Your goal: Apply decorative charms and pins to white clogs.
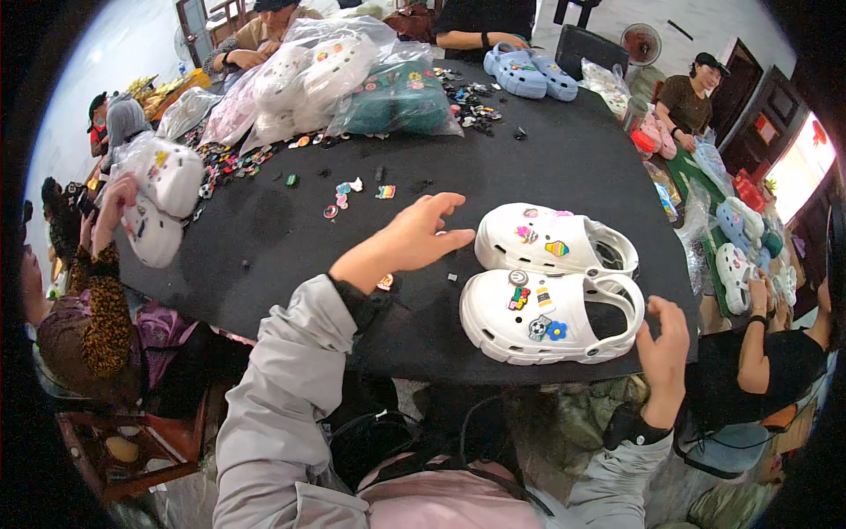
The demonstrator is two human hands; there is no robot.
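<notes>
Two white clogs (480,304) lie side by side on the black table, toes to the left and heel straps to the right. Colourful charms sit in their holes: a soccer ball, a blue flower (556,331), a rainbow piece and others. My left hand (410,242) hovers by the far clog's toe, fingers spread, holding nothing. At the heel end my right hand (663,350) is beside the near clog's strap, thumb and fingers apart; whether it touches the strap is unclear. Loose charms (342,196) are scattered beyond my left hand.
Bagged white clogs (304,84) and bagged green clogs (397,97) stand at the table's back among charm piles (233,167). Blue clogs (529,72) sit at the far right. Another person's hand (119,194) holds white clogs (159,194) at left. Co-workers sit around.
</notes>
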